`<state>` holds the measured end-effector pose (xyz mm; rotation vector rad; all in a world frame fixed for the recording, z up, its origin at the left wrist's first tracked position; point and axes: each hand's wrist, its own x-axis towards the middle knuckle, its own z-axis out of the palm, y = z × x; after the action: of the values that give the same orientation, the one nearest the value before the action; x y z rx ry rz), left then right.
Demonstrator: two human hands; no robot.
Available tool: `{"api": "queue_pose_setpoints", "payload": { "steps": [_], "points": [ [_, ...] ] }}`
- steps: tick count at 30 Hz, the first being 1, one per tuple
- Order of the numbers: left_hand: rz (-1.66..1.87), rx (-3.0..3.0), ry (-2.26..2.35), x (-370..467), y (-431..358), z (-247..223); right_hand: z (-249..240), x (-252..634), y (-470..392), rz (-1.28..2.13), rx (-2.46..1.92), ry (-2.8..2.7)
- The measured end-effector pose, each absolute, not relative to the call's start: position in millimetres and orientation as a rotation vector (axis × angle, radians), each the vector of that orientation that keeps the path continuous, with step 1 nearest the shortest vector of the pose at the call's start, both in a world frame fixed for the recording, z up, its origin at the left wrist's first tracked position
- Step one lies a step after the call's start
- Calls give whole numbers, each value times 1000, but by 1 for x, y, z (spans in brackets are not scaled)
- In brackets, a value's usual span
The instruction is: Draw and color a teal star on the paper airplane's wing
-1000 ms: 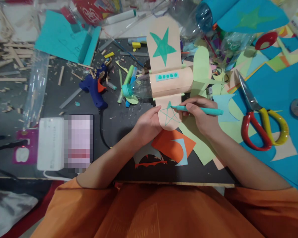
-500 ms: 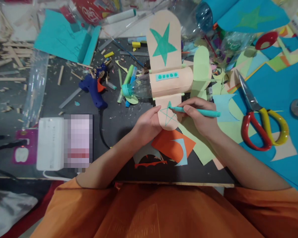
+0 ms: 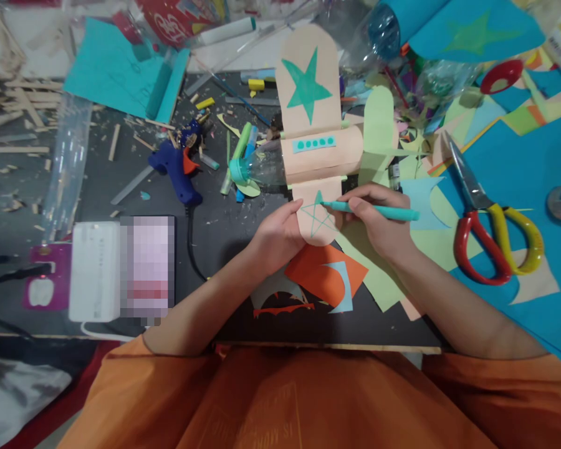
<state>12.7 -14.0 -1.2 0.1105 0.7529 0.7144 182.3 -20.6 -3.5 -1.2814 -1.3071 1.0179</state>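
Observation:
In front of me lies a toy plane (image 3: 322,163) made of a clear bottle wrapped in peach paper, its teal cap (image 3: 238,169) pointing left. The far wing (image 3: 327,62) bears a filled green star; the near wing (image 3: 308,193) has a star outline, coloured at its top point. My left hand (image 3: 279,234) pinches the near wing's left edge, thumb on top and fingers underneath. My right hand (image 3: 378,215) grips a teal felt-tip marker (image 3: 397,213), its tip on the star outline.
A blue hot glue gun (image 3: 175,165) lies to the left, with a white box (image 3: 95,271) and a blurred phone-like device nearer me. Large scissors (image 3: 484,218) rest on blue paper at the right. Orange paper scraps (image 3: 308,274) lie below the plane; wood sticks litter the far left.
The marker and my right hand have shifted slightly to the right. The far wing's outer end has tipped slightly. My left hand keeps its hold on the near wing.

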Motion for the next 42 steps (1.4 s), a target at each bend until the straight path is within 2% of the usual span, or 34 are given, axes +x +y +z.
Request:
{"api": "queue_pose_setpoints", "payload": {
  "steps": [42],
  "points": [
    [748,16,823,19,-10,11,-12,180,-20,1033,-1146,-1274]
  ]
}}
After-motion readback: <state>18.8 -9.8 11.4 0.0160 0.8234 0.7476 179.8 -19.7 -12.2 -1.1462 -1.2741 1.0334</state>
